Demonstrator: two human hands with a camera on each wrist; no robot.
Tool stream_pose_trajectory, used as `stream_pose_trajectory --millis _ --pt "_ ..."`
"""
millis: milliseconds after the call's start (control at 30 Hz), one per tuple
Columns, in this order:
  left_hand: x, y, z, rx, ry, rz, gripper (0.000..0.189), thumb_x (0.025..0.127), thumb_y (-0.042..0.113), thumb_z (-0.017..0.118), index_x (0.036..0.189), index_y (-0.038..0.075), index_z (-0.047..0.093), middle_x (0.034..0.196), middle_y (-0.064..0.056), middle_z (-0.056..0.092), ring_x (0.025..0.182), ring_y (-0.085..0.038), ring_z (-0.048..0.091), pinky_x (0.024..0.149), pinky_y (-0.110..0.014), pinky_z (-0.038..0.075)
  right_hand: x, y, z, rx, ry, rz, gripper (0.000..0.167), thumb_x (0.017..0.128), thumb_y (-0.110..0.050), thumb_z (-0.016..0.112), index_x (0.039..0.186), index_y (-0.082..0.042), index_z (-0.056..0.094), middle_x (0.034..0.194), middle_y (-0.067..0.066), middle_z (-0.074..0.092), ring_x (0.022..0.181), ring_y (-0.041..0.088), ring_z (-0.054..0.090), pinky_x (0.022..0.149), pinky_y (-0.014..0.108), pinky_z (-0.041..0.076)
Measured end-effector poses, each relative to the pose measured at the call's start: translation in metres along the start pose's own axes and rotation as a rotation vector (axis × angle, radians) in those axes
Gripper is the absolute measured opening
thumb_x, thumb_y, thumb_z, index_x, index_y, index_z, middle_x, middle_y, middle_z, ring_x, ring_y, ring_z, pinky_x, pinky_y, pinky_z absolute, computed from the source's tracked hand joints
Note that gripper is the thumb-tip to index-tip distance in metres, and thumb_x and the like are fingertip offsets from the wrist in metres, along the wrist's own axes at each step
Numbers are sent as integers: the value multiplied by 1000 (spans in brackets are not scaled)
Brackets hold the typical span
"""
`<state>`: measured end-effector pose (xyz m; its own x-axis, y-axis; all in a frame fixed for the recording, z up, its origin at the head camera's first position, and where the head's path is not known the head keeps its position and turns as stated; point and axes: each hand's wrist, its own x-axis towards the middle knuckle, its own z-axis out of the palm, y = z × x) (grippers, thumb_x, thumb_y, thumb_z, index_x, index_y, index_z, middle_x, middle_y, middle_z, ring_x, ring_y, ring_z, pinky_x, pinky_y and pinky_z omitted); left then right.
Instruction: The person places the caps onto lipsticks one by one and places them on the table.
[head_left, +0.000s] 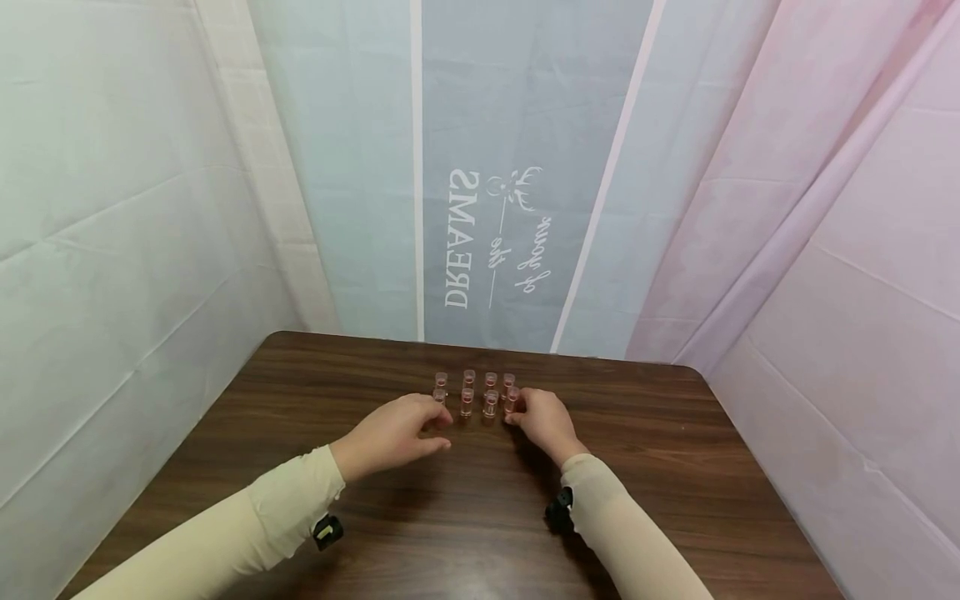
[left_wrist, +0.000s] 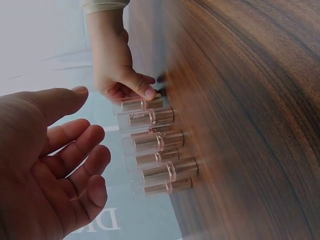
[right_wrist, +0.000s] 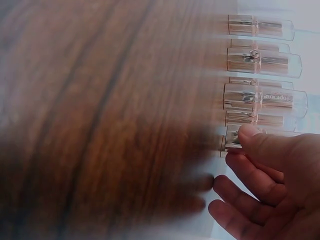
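Observation:
Several lipsticks (head_left: 467,403) with clear caps and shiny gold-toned bases stand upright in two short rows on the table. My right hand (head_left: 546,421) pinches the lipstick at the right end of the front row (right_wrist: 233,136) between thumb and index finger; its other fingers are loosely bent. That lipstick appears to stand on the wood. My left hand (head_left: 393,432) hovers by the left end of the rows, thumb apart from relaxed fingers, holding nothing. It partly hides the left front lipstick (head_left: 439,396) in the head view. In the left wrist view, its palm (left_wrist: 30,185) is bare.
The dark wood-grain table (head_left: 420,542) ends just behind the lipsticks. Beyond its back edge hangs a blue-grey printed curtain (head_left: 495,100). Pale cloth walls (head_left: 135,250) flank both sides. Small black devices (head_left: 327,531) sit at both wrists.

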<state>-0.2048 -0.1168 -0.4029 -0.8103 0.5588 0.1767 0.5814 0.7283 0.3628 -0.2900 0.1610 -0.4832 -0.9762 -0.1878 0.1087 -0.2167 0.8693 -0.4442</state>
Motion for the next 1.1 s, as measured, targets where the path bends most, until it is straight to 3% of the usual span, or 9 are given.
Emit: stream_pose_trajectory --millis 200,600,867,1100 --pt "-1 0 0 4 -3 -3 24 91 34 79 108 17 74 102 7 69 91 -9 63 81 -32 54 0 1 2 -38 9 -9 20 85 -28 85 83 -18 67 72 -5 62 64 15 52 62 36 46" --pt "-1 -4 3 -2 8 -34 27 90 34 80 110 17 73 102 7 69 93 -9 63 84 -33 55 -3 -3 4 14 -21 30 18 87 -26 84 89 -15 69 75 -2 64 65 16 53 62 35 46" --pt "2 -7 4 -20 14 -18 23 90 29 80 108 17 72 102 4 69 94 -16 65 83 -35 55 -3 -3 5 19 -30 27 19 87 -26 84 89 -15 69 76 -2 64 66 16 54 62 35 47" --pt "4 -9 3 -31 45 -47 24 92 38 78 108 21 71 101 9 67 92 -6 63 83 -33 55 -4 -2 5 36 -38 20 19 86 -21 85 97 -14 72 87 0 70 75 15 60 72 39 53"
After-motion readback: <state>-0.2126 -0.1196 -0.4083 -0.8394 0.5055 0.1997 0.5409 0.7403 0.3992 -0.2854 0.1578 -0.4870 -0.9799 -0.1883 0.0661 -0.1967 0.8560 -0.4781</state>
